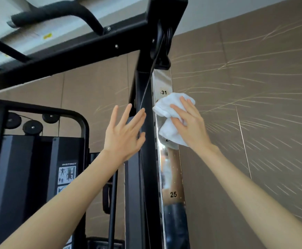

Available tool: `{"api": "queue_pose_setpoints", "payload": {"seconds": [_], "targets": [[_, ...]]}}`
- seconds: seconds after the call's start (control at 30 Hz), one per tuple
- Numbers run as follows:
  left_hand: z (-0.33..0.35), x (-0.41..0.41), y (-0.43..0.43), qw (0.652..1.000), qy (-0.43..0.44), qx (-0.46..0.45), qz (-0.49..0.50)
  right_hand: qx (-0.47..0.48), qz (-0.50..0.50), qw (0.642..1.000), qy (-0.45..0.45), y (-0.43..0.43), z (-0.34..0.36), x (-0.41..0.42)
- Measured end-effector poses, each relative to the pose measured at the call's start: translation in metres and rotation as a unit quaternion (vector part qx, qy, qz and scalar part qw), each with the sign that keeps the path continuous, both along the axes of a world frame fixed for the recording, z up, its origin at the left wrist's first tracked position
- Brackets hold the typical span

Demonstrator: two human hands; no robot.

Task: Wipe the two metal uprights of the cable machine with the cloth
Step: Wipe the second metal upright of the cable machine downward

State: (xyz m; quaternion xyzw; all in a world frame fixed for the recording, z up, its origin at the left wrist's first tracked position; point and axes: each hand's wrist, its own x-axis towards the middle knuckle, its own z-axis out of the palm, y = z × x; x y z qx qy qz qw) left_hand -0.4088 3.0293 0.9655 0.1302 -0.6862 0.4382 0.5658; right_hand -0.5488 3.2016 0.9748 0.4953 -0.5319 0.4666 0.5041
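The cloth [168,106] is pressed under the right hand [187,123], whose fingers are laid nearly straight rather than curled, so that a broad patch is kept against the chrome upright [173,177], just below the mark 31 near its top. The left hand [125,130] is held with fingers spread and nothing grasped. Its fingertips are at the black frame post [146,168] to the left, probably for steadying during the high reach. A second upright is not seen.
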Motion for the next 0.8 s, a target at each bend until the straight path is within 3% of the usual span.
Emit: {"api": "queue_pose_setpoints", "payload": {"seconds": [0.3, 0.6, 0.8], "targets": [[0.002, -0.004, -0.015, 0.999, -0.018, -0.032, -0.012, 0.068, -0.055, 0.996, 0.007, -0.047, 0.016, -0.012], [0.0, -0.008, -0.007, 0.999, -0.033, -0.013, 0.02, 0.084, -0.048, 0.991, 0.098, -0.048, 0.123, -0.028], [-0.006, 0.006, 0.0, 0.999, -0.023, 0.009, 0.043, 0.09, -0.022, 0.984, 0.155, -0.046, 0.082, -0.037]]}}
